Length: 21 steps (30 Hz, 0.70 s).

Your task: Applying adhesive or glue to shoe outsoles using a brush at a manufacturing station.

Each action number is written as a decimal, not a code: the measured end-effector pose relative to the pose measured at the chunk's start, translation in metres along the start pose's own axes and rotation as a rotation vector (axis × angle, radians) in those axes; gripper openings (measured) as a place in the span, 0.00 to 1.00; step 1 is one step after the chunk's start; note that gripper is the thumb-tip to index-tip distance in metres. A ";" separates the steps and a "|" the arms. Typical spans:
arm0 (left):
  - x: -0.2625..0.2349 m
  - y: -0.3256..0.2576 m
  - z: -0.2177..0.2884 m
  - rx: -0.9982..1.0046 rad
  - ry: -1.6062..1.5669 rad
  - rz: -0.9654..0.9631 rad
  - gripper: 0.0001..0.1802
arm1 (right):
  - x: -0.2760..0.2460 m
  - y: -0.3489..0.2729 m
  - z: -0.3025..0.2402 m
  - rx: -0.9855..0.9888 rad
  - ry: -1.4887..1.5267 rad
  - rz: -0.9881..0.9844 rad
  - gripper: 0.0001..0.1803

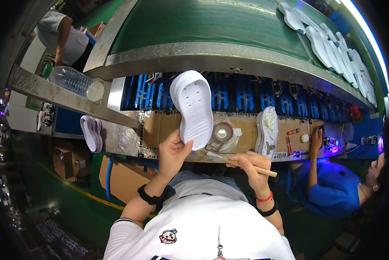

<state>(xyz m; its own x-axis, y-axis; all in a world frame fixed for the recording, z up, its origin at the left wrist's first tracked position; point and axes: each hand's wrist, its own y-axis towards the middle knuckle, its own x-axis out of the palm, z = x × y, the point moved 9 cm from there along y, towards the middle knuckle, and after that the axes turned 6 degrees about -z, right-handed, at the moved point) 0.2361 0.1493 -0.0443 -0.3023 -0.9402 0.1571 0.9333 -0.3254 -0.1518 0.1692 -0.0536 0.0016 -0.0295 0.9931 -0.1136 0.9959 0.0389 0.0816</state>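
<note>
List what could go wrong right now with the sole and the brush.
1. The left hand grips the white sole only at its lower end, so it may tip or slip.
2. The brush in the right hand might drip on the cardboard-covered bench.
3. The open glue pot sits just beyond the sole and could be knocked.

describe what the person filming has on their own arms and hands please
Both hands are bare, no gloves. The left hand has a black band at its wrist. The right hand has a thin red string bracelet and a black band below it. White short sleeves, the left trimmed with dark stripes.
</note>
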 end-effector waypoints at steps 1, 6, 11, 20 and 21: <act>0.000 0.000 0.000 0.000 0.000 0.000 0.25 | 0.001 0.002 0.000 0.000 0.000 0.000 0.13; -0.002 0.000 0.001 -0.008 0.023 0.012 0.25 | -0.003 0.004 -0.010 -0.054 -0.086 -0.066 0.12; -0.002 0.003 0.001 0.005 0.013 0.011 0.26 | -0.003 0.014 -0.016 -0.087 -0.123 -0.019 0.11; 0.009 0.013 0.002 -0.008 0.005 -0.030 0.26 | -0.011 0.016 -0.021 -0.113 -0.204 -0.079 0.09; 0.012 0.017 0.001 -0.016 -0.005 -0.044 0.26 | -0.023 0.015 -0.024 -0.119 -0.159 -0.008 0.10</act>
<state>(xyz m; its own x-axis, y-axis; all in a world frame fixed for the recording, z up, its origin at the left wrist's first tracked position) 0.2489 0.1327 -0.0436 -0.3419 -0.9245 0.1687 0.9158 -0.3681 -0.1607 0.1824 -0.0737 0.0292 -0.0139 0.9632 -0.2685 0.9783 0.0687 0.1957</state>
